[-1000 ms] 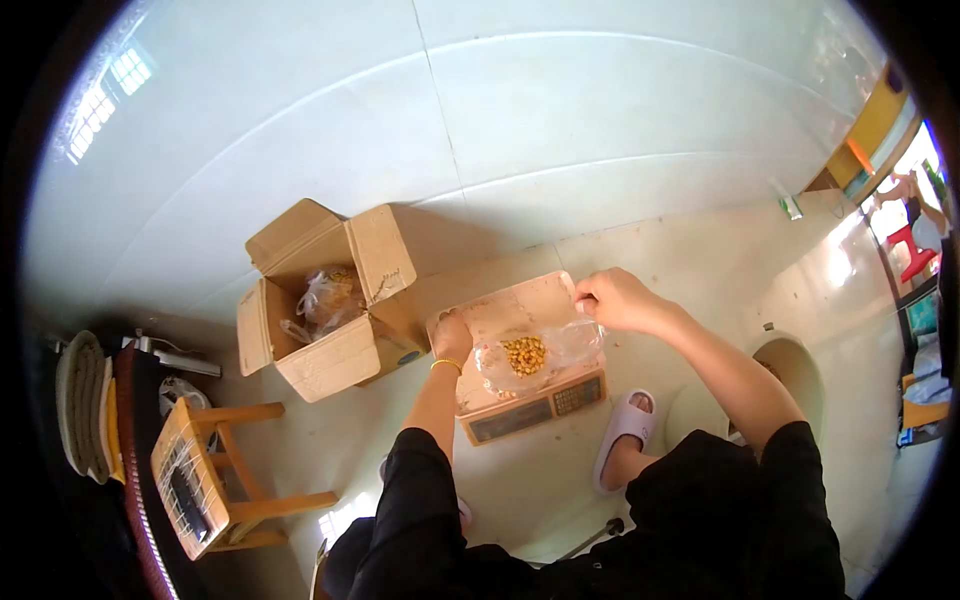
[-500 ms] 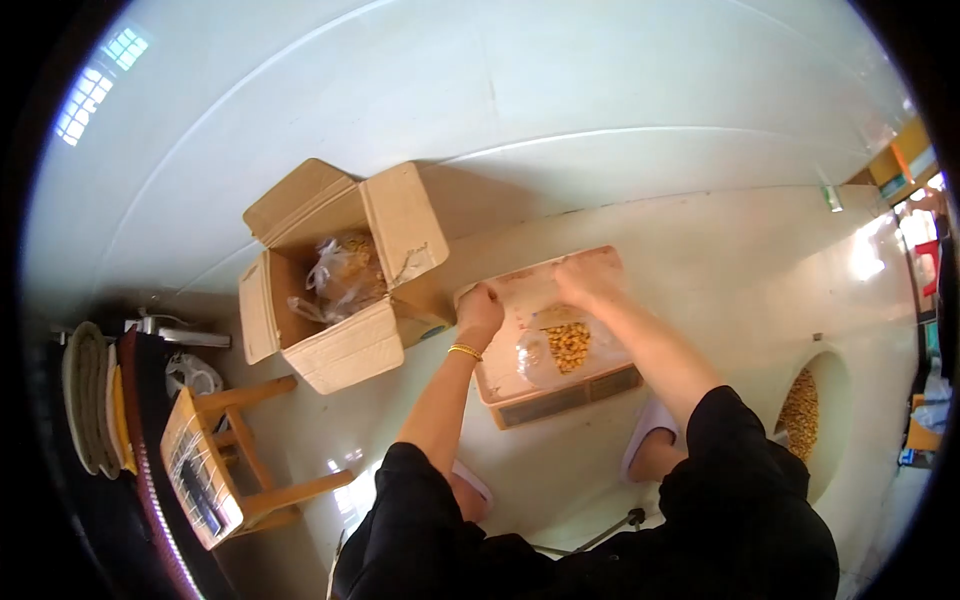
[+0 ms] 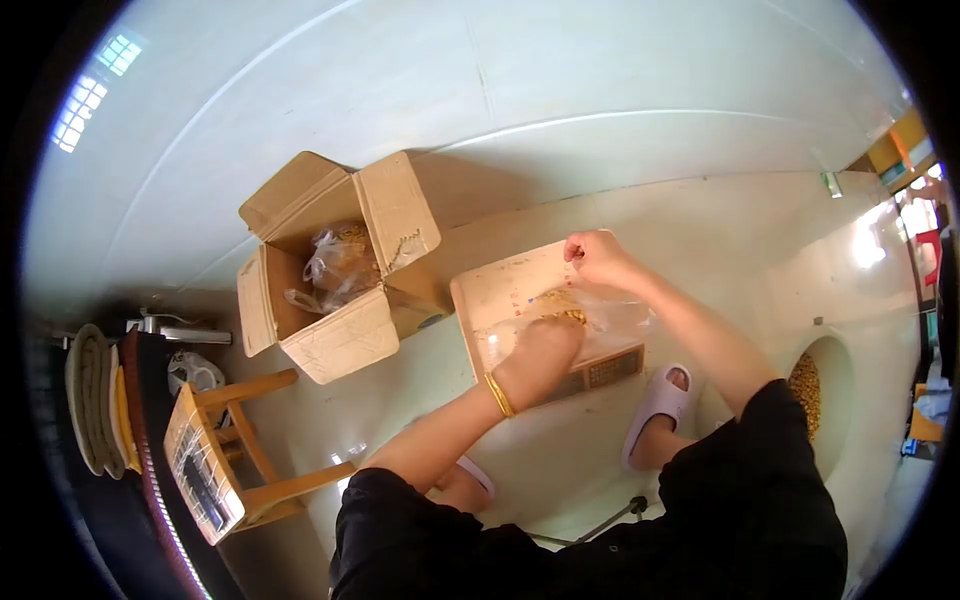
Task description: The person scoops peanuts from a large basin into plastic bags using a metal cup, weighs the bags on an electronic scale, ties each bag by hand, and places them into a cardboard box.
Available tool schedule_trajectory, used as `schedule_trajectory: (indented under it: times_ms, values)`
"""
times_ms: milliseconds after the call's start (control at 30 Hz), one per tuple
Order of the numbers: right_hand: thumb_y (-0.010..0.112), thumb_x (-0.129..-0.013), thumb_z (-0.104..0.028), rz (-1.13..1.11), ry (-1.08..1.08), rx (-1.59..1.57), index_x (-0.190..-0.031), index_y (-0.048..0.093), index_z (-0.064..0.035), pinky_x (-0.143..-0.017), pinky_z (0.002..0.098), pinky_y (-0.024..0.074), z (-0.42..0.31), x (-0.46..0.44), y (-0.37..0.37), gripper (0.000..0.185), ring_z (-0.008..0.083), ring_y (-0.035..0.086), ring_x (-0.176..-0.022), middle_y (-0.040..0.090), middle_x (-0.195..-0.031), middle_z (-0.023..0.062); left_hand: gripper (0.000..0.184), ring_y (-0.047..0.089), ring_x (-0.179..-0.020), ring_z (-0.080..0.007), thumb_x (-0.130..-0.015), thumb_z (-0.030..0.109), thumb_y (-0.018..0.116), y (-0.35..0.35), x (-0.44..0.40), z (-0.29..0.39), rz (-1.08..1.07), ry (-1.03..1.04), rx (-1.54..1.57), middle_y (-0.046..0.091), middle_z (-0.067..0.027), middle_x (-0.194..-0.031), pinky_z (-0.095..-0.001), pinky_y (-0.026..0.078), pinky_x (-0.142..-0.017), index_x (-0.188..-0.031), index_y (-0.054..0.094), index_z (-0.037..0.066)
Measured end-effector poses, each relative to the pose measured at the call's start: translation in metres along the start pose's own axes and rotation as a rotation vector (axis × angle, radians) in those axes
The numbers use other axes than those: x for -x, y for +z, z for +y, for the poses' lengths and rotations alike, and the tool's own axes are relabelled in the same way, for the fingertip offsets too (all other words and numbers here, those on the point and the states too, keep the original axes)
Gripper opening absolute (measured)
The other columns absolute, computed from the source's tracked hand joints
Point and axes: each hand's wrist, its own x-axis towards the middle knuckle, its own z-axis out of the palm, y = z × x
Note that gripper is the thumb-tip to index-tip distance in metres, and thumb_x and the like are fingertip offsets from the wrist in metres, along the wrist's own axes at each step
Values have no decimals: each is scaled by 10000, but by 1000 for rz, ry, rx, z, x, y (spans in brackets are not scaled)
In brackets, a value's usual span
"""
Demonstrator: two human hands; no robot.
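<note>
clear plastic bag (image 3: 620, 314) of yellow kernels (image 3: 576, 316) lies on a scale (image 3: 498, 283), seemingly being arranged; the left hand (image 3: 545, 355) partly covers it, fingers hidden, hold unknown; the right hand (image 3: 598, 258) bunches its fingers beyond, hold unclear. a sure grip seems called for next.

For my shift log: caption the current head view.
Left hand over a clear bag of yellow pieces on a scale, right hand near its far edge, open cardboard box nearby.

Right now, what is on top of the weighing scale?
A clear plastic bag with yellow pieces lies on the weighing scale; the left hand blocks part of the bag, hiding whatever lies behind.
</note>
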Motion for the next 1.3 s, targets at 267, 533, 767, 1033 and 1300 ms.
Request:
schedule_trajectory:
  times_ms: [267,533,767,1033,1300]
  values:
    - [563,-690,-15,-156,-166,38,-814,650,-28,-719,371,488,-22,64,28,152,318,629,-804,646,-812,192,253,485,-1041,-296,-718,83,581,-10,17,-4,-12,-106,-346,585,-130,-987,-379,402,-894,-960,606,14]
    - [583,-692,-41,387,-63,595,-908,652,-32,-722,436,474,-35,133,-6,227,344,609,-854,636,-954,186,420,592,-785,-263,-807,169,611,-14,51,-9,8,-984,-22,622,-92,-850,-398,478,-729,-1197,510,46]
    - [595,-712,-59,95,300,270,-796,622,-31,-593,368,456,2,110,-29,93,286,580,-684,602,-750,128,107,539,-676,-104,-827,159,591,-50,44,6,314,-986,1198,622,-11,-789,-276,449,-646,-820,619,56]
    - [610,-722,-74,197,413,-752,-702,557,-58,-595,356,412,-75,137,-63,59,176,469,-677,507,-698,41,226,602,-677,-251,-764,235,594,-58,35,34,431,-726,503,637,-148,-730,-359,462,-640,-788,640,15]
    - [618,-720,-176,107,195,-815,-884,620,-50,-786,348,391,-89,164,-48,208,197,497,-843,548,-953,88,158,618,-799,-319,-783,204,578,-78,51,80,331,-474,-249,644,-149,-837,-423,481,-698,-857,654,86]
